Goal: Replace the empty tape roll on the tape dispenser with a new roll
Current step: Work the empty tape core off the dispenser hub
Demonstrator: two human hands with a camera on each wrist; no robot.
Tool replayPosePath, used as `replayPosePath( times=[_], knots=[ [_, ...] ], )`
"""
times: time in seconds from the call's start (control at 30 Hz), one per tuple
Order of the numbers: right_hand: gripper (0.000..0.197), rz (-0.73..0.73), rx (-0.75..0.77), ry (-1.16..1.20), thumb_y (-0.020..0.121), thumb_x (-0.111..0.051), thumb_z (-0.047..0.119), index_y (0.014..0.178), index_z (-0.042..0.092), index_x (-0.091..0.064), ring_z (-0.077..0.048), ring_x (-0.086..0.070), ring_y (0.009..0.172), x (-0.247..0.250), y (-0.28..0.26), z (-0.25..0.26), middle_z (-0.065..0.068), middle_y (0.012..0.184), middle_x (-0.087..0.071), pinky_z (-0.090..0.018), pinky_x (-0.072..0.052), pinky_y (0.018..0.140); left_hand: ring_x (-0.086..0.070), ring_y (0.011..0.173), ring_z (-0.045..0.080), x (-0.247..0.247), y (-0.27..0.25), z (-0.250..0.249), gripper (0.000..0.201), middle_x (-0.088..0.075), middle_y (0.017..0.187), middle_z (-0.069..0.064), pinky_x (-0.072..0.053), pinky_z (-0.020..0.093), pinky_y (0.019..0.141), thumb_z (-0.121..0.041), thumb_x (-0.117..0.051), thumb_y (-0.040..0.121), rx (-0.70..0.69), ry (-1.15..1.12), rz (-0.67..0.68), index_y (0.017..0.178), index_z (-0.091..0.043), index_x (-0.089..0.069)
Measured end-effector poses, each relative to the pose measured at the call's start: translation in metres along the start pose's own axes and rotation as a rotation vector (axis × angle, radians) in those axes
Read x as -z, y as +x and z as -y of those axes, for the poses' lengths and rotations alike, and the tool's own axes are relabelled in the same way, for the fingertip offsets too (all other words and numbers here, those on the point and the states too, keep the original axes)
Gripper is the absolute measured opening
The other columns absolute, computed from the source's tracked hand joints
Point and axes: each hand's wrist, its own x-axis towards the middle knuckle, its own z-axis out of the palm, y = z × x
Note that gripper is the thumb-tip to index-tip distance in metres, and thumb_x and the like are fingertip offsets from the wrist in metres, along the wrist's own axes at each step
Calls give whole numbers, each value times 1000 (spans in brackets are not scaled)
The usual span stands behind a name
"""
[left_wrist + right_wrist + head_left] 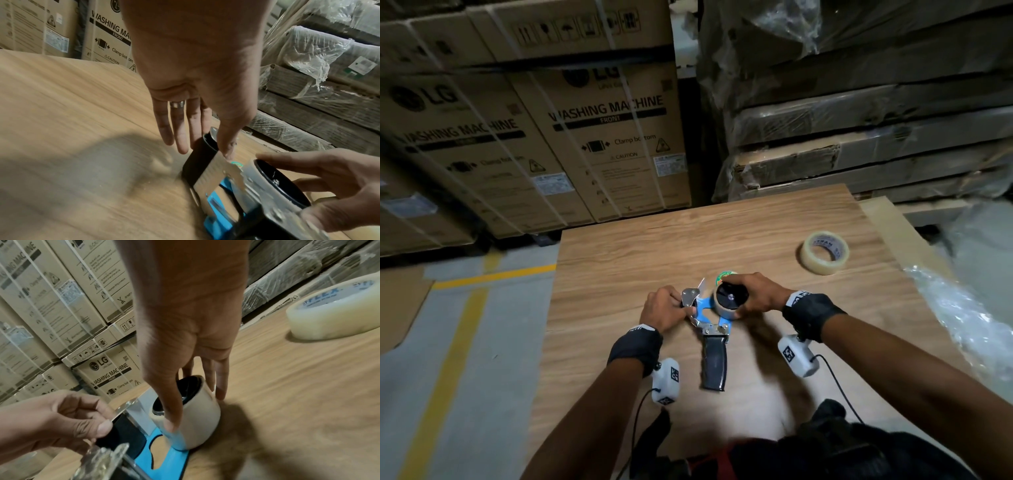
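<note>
A tape dispenser with a blue frame and a black handle lies on its side on the wooden table. My left hand pinches its front end, thumb on the metal plate and fingers on the black roller. My right hand grips the pale, nearly bare roll seated on the black hub, thumb on one side and fingers on the other. A full roll of clear tape lies flat at the far right, apart from both hands.
Stacked washing-machine cartons stand beyond the table's far left edge. Plastic-wrapped flat packs are piled at the far right. Loose plastic film lies along the right edge. The floor with yellow lines is on the left.
</note>
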Motion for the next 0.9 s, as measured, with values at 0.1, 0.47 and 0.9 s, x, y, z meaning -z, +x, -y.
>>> replayPosePath(
  times=[0.1, 0.47, 0.9],
  knots=[
    [81, 26, 15, -35, 75, -86, 19, 148, 18, -53, -30, -58, 130, 2, -2, 0, -10, 143, -61, -18, -35, 94, -64, 92, 20, 1, -1, 3, 50, -71, 80, -2, -57, 37, 79, -53, -94, 46, 42, 61, 76, 69, -18, -67],
    [59, -10, -248, 296, 97, -66, 40, 148, 15, -51, -28, -59, 129, 0, -8, -12, -12, 143, -61, -27, -41, 102, -61, 111, 21, 10, 17, -50, 50, -70, 114, -2, -49, 38, 98, -52, -67, 75, -232, 201, 128, 116, -25, -66],
    [52, -186, -285, 343, 73, -52, 28, 118, 23, -76, -37, -67, 112, -31, -5, -15, -16, 114, -76, -35, -51, 91, -44, 137, 34, -44, 40, -73, 47, -49, 147, 16, -32, 39, 112, -36, -52, 98, -162, 493, 338, 143, -24, -49]
  ],
)
